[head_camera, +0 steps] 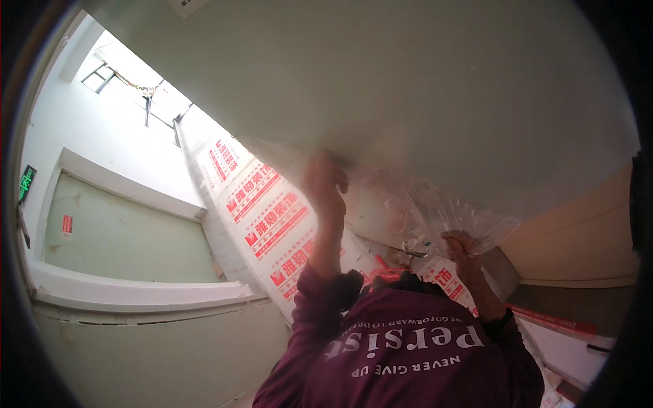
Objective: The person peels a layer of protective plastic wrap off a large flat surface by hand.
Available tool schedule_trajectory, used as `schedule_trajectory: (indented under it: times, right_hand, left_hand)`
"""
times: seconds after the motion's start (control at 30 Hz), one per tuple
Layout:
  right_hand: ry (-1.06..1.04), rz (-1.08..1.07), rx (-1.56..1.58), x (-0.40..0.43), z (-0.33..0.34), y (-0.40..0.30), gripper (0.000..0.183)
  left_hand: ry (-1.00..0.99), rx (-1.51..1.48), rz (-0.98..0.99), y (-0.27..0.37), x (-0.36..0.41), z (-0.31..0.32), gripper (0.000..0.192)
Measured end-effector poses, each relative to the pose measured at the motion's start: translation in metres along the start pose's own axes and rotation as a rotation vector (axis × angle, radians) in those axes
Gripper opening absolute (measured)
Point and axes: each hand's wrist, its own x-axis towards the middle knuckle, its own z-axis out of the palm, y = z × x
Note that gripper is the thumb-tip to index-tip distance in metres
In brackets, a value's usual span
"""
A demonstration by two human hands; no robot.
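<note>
My left hand (326, 186), blurred, is raised at the lower edge of a large pale grey-green panel (433, 92). Its fingers lie at or against thin clear plastic film (285, 153); whether they grip it cannot be told. Lower and to the right, my right hand (461, 245) is closed on a gathered part of the clear plastic film (444, 214), which fans out in creases towards the panel. Both arms reach up from a dark maroon printed top (408, 347). A bright red object (390, 275) shows just beyond the collar side of the top.
White protective sheeting with red print (270, 224) runs diagonally behind my left arm. At the left are a recessed pale green panel (127, 229) in a white surround, a green exit sign (27, 182) and bright windows (127, 92). A tan surface (576, 234) stands at the right.
</note>
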Motion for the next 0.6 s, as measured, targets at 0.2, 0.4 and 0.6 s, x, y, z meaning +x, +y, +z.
schedule_trajectory:
  times: [0.2,0.4,0.6]
  right_hand:
    - [-0.014,0.057,0.003,-0.001,-0.003,0.001,0.015]
    - [0.019,-0.048,-0.021,-0.003,-0.001,0.003,0.014]
    - [0.046,-0.013,-0.096,-0.003,0.0,0.006,0.014]
  left_hand:
    - [0.157,-0.1,-0.147,-0.009,-0.016,0.001,0.027]
    - [0.202,0.464,0.441,-0.004,-0.007,-0.041,0.013]
    - [0.236,0.98,0.629,-0.01,0.032,-0.051,0.049]
